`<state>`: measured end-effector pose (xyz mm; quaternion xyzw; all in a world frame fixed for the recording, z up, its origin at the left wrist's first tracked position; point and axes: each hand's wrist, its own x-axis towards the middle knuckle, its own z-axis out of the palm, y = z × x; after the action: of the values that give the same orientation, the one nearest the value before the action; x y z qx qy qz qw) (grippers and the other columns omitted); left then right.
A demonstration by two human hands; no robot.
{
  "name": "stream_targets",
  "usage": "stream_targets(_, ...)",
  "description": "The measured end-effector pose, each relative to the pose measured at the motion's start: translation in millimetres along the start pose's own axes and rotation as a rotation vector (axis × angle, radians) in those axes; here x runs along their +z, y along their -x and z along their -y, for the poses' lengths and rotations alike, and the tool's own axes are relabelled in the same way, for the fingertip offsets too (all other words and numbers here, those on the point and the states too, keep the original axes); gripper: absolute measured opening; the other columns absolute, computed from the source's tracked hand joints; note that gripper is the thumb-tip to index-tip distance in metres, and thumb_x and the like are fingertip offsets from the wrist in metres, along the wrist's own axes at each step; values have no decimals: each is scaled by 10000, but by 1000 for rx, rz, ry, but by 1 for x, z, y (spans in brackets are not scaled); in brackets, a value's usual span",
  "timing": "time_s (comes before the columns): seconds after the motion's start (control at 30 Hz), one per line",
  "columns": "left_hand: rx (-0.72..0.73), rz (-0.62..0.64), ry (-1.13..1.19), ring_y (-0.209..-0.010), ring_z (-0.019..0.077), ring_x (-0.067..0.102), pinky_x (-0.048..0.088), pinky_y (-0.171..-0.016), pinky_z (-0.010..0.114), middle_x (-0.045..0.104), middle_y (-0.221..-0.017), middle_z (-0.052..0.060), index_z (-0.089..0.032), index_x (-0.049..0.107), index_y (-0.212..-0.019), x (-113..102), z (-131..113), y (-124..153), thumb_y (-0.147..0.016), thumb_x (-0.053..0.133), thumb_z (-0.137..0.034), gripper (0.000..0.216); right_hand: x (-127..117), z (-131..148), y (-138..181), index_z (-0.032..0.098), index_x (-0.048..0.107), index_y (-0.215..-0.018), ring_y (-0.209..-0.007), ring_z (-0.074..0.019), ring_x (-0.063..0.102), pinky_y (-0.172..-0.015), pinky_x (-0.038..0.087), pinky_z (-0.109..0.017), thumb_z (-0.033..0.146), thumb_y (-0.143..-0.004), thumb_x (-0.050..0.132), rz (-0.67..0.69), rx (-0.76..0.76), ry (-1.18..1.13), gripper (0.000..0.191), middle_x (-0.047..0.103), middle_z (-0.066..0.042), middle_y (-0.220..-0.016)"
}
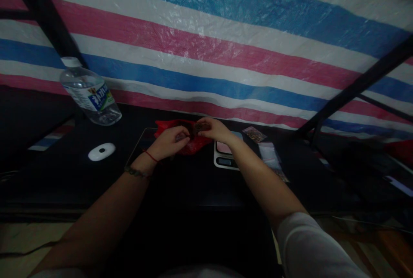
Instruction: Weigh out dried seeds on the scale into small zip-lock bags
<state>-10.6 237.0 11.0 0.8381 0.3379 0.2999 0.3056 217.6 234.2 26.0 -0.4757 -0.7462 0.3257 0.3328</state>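
Note:
A red plastic bag [190,146] lies open on the black table, with dark contents at its mouth. My left hand [171,141] is at the bag's left side, fingers closed on its edge. Over the right side of the bag, my right hand [214,129] has its thumb and fingers closed around a small brown clump [201,126], too dim to name. Just under my right wrist is a small digital scale [226,162] with a pinkish item on its platform. Behind my left wrist lies a dark flat thing with a pale rim [139,142], partly covered.
A clear plastic bottle [92,93] with a white cap stands at the back left, near a white oval device [102,152]. Small clear bags [254,134] with brown bits lie right of the scale, beside a stack of clear zip bags [269,155]. Striped sheeting [206,58] hangs behind.

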Motion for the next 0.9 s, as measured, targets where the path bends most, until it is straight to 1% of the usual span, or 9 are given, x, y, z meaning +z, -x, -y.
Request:
stream_targets(0.1, 105, -2, 61, -853, 186, 618, 499, -785, 316, 632, -950, 56, -174, 572, -1003, 11, -3, 1, -813, 570, -338, 251, -31, -9, 30, 168, 636, -1109, -984, -163, 653, -926, 489, -334, 174, -745, 659, -109, -15, 83, 365, 687, -79, -1101)
stream_targets(0.23, 221, 85, 68, -851, 182, 602, 506, -774, 322, 605, -956, 49, -176, 553, -992, 26, -18, 0, -789, 612, -283, 238, -58, -45, 69, 173, 661, -1095, -982, -190, 660, -930, 495, -360, 189, -723, 678, -287, 33, 158, 373, 701, -79, -1083)
stream_targets(0.37, 299, 186, 41, -831, 171, 593, 505, -745, 303, 600, -947, 41, -177, 549, -1031, 38, -41, -5, -773, 642, -248, 283, -60, -77, 90, 197, 673, -1087, -989, -217, 663, -927, 498, -390, 225, -697, 714, -345, 98, 210, 392, 706, -75, -1082)
stream_targets(0.47, 371, 234, -8, -808, 168, 593, 505, -730, 298, 602, -914, 36, -179, 549, -1065, 47, -54, -15, -777, 641, -240, 309, -56, -83, 96, 200, 683, -1058, -1011, -231, 652, -949, 480, -411, 233, -695, 718, -383, 115, 249, 365, 705, -79, -1076)
stream_targets(0.53, 428, 229, -48, -834, 181, 599, 508, -757, 313, 609, -921, 47, -175, 551, -1065, 55, -58, -23, -775, 637, -225, 306, -57, -79, 99, 206, 655, -1129, -1069, -240, 624, -982, 451, -423, 234, -675, 734, -397, 100, 271, 462, 683, -84, -1127)
stream_targets(0.63, 487, 129, -66, -910, 208, 605, 512, -821, 356, 612, -1006, 78, -173, 522, -1148, 67, -56, -33, -765, 643, -208, 403, -61, -69, 103, 212, 583, -1239, -1078, -239, 601, -961, 449, -412, 259, -672, 741, -522, 45, 275, 590, 650, -89, -1168)
stream_targets(0.7, 501, -3, -37, -973, 222, 601, 514, -862, 387, 592, -1096, 102, -176, 460, -1255, 74, -51, -35, -760, 657, -208, 534, -62, -58, 105, 204, 609, -1164, -947, -211, 621, -853, 485, -365, 289, -734, 690, -645, 9, 226, 446, 665, -69, -1045)
stream_targets(0.77, 491, -135, -4, -1027, 231, 592, 519, -882, 404, 554, -1182, 122, -186, 386, -1340, 79, -44, -34, -753, 676, -211, 655, -57, -42, 106, 198, 636, -1022, -795, -171, 609, -730, 485, -303, 309, -804, 619, -687, -40, 128, 246, 650, -34, -879)
stream_targets(0.9, 453, -295, 15, -1027, 220, 595, 555, -806, 371, 494, -1260, 139, -211, 285, -1418, 83, -33, -29, -741, 704, -234, 796, -35, -3, 103, 198, 642, -912, -702, -135, 587, -653, 452, -252, 302, -871, 553, -433, -135, -4, 143, 634, -6, -794)
